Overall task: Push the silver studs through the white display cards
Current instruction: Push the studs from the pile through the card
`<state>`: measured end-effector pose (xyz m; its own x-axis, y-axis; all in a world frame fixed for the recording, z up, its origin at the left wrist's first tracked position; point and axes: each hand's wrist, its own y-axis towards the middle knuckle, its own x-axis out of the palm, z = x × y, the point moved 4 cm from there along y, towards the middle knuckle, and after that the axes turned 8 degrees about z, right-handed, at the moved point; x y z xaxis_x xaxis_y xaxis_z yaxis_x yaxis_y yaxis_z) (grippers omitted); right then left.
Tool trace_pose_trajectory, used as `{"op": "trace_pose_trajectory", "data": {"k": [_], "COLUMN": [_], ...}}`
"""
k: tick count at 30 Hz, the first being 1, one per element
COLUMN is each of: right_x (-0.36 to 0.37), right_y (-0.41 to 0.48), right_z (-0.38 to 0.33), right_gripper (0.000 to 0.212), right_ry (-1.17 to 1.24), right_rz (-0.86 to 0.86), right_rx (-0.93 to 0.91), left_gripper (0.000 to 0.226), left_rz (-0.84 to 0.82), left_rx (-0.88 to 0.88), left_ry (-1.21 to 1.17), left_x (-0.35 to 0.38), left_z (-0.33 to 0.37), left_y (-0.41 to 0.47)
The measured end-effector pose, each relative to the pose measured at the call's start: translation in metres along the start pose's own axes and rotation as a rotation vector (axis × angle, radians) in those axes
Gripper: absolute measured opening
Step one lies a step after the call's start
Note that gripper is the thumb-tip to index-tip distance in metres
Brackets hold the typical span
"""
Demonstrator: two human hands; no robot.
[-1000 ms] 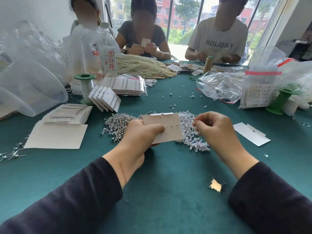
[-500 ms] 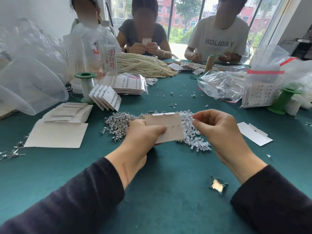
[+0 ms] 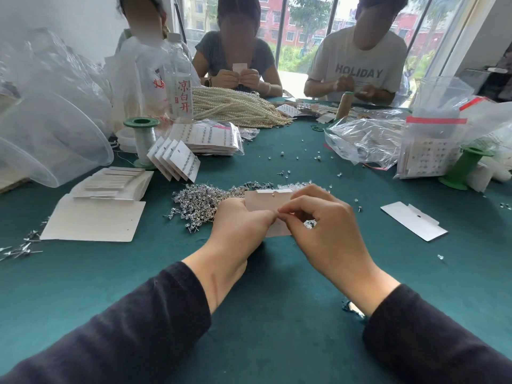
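My left hand (image 3: 238, 225) grips a white display card (image 3: 266, 200) by its left side, holding it upright above the green table. My right hand (image 3: 324, 220) has its thumb and forefinger pinched together against the card's face; whatever they pinch is too small to see. Its other fingers are curled, with clear beads showing under them. Behind the card a heap of silver studs (image 3: 199, 200) lies on the cloth, partly hidden by both hands.
A blank card (image 3: 412, 220) lies to the right, a larger card sheet (image 3: 91, 223) and stacked cards (image 3: 116, 181) to the left. Filled cards (image 3: 177, 162), green spools (image 3: 141, 139), plastic bags (image 3: 365, 139), pearl strands (image 3: 235, 106) and a bottle crowd the far table. Three people sit opposite.
My right hand has moved left from beside the card onto its face, meeting my left thumb. The card now stands more upright.
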<state>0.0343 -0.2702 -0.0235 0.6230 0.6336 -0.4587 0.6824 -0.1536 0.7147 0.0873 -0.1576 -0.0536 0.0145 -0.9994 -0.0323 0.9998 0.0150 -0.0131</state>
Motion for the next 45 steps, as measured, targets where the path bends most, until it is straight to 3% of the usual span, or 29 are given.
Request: {"op": "trace_pose_trajectory", "data": {"k": [6,11,15,20,30,45], "right_x": [0.0001,-0.0003,0.0012,0.0025,0.0045,0.0046], "right_y": [-0.0004,-0.002,-0.0018,-0.0023,-0.0027,-0.0055], "right_z": [0.0018,0.0009,0.0028,0.0069,0.0081,0.0048], "right_gripper": [0.006,0.007,0.006,0.007,0.005,0.006], "right_ry": [0.008,0.007,-0.008,-0.04,-0.022,-0.073], "right_rz": [-0.003,0.025,0.004,-0.006,-0.022,0.027], "right_rx": [0.009,-0.011,-0.01,0.003,0.026,-0.012], "left_gripper": [0.024,0.007,0.032,0.009,0.035,0.022], "left_rz": [-0.064,-0.05,-0.065,-0.076,-0.138,-0.106], "left_rx": [0.004,0.035,0.05,0.073,0.074,0.003], "left_ry": [-0.044,-0.039,-0.051,-0.013,-0.063,-0.078], "left_x": [0.0012,0.0017,0.003,0.0028,0.0048,0.0042], "left_z": [-0.0011,0.0007,-0.0002,-0.0003,-0.0012,-0.0003], "left_y": [-0.0004,-0.0014,-0.0001,-0.0012,-0.0022,0.0]}}
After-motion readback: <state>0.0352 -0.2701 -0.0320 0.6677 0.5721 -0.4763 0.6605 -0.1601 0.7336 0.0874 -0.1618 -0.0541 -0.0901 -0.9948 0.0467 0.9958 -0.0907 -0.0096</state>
